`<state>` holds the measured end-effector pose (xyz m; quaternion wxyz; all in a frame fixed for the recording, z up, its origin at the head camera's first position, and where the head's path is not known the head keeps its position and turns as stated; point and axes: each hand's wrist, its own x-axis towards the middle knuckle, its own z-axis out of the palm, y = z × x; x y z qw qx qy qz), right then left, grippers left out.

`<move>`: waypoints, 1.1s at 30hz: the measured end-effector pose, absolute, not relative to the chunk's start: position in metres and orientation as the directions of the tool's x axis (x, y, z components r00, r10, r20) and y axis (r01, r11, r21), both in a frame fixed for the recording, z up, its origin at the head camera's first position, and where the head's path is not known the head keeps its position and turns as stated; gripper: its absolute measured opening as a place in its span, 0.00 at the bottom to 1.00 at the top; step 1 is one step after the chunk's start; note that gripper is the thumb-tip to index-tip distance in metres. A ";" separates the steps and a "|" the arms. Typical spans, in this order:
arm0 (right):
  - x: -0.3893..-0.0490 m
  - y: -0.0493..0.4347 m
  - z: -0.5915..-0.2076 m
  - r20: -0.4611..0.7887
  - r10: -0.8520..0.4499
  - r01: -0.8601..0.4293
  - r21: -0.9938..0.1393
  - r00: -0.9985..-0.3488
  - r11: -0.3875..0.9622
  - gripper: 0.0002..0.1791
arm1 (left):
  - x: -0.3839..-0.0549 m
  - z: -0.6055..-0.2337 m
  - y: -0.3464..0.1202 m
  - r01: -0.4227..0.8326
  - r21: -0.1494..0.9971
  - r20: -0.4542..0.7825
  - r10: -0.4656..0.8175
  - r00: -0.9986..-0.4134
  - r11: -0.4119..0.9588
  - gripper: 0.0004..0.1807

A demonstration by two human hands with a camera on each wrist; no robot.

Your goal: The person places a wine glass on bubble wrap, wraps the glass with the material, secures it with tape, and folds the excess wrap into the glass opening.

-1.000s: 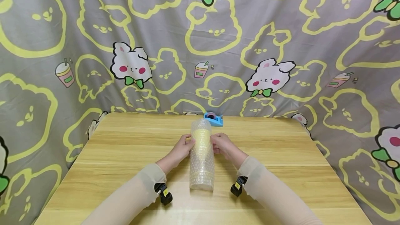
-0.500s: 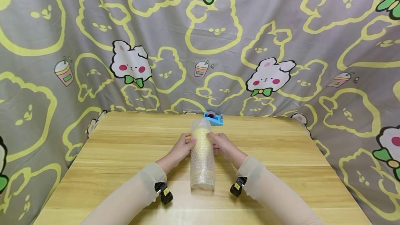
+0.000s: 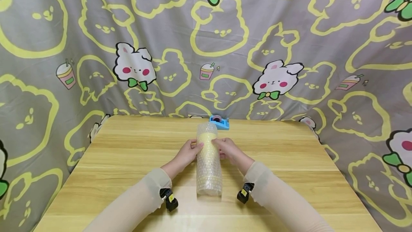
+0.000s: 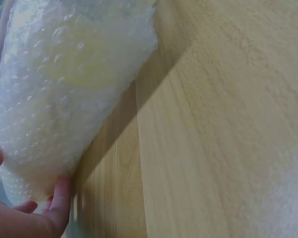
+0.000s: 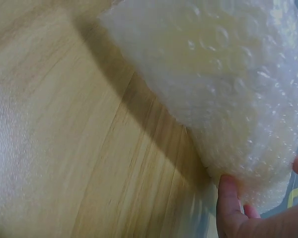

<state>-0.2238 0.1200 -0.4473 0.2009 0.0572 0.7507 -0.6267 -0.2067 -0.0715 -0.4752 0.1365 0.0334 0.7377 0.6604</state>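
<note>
The bubble-wrapped roll (image 3: 209, 182) is between the left hand (image 3: 186, 155) and the right hand (image 3: 232, 150), over the bench (image 3: 128, 153); whether its full length rests there, I cannot tell. Fingers (image 4: 62, 196) of both hands grip its sides, toward the far end. It is probably light, soft outside and slightly slippery; the yellow content (image 3: 209, 153) within seems the firmest place for holding.

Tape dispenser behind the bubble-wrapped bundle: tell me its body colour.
The tape dispenser is light blue, best seen in the head view.
</note>
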 end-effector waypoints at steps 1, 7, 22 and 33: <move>-0.223 0.120 -0.447 -0.376 -0.169 0.340 -0.918 -0.911 0.205 0.20 | -0.206 -0.475 -0.071 -0.131 0.984 -0.157 0.230 -0.961 0.123 0.35; -0.223 0.121 -0.450 -0.373 -0.170 0.340 -0.920 -0.912 0.193 0.24 | -0.205 -0.473 -0.071 -0.133 0.983 -0.159 0.230 -0.960 0.125 0.36; -0.224 0.122 -0.453 -0.409 -0.129 0.380 -0.903 -0.904 0.199 0.25 | -0.206 -0.474 -0.070 -0.194 0.977 -0.209 0.198 -0.958 0.091 0.29; -0.225 0.124 -0.455 -0.411 -0.131 0.384 -0.904 -0.902 0.186 0.24 | -0.206 -0.473 -0.071 -0.175 0.980 -0.191 0.227 -0.955 0.090 0.30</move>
